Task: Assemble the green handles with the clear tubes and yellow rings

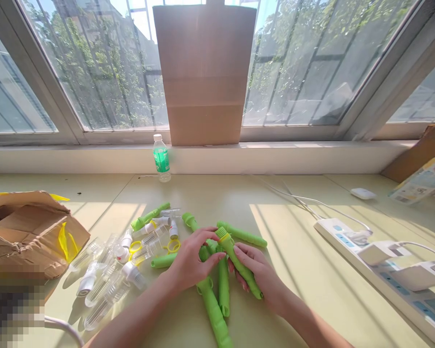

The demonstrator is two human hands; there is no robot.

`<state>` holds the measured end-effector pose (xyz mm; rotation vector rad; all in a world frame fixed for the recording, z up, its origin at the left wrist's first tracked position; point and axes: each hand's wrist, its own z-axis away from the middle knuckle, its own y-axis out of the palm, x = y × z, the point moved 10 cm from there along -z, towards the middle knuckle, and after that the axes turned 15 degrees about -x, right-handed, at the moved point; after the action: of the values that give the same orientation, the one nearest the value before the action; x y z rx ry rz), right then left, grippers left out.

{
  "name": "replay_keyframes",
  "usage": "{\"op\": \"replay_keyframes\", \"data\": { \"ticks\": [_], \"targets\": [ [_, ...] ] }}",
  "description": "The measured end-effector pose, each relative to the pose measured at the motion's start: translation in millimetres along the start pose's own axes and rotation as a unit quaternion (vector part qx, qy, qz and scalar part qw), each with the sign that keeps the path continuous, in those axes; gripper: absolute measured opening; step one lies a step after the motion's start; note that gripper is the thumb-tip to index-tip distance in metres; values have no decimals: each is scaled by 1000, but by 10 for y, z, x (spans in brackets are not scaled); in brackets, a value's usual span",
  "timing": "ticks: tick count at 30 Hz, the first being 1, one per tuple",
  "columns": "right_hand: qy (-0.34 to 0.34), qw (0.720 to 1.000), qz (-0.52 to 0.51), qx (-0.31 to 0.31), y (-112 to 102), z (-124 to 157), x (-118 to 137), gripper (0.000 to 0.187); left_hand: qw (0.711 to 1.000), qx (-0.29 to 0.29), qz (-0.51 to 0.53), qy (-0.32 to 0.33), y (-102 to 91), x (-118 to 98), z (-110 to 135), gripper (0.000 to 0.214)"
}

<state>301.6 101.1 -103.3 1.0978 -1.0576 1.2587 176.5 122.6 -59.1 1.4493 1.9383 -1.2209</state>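
In my right hand is a ribbed green plastic tube, gripped around its body and tilted with its threaded end up and to the left. A thin yellow ring sits around its neck, just below the thread. My left hand is curved beside that end, index fingertip at the neck and thumb apart from it, lower down. Similar green tubes lie beneath and around both hands; one long green tube rests behind them. The left hand partly covers several tubes.
Clear plastic tubes, white caps and yellow rings are heaped at left, by an opened cardboard box. A bottle stands at the back. A power strip with plugs and cables occupies the right.
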Motion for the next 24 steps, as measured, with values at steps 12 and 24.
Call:
{"op": "replay_keyframes", "data": {
  "ticks": [12,24],
  "targets": [
    [-22,999,-6,-25,-35,67,159,24,998,33,-37,51,78,-145,68,18],
    [-36,999,18,-33,-45,14,105,32,998,-22,-18,64,11,-94,97,49]
  ]
}}
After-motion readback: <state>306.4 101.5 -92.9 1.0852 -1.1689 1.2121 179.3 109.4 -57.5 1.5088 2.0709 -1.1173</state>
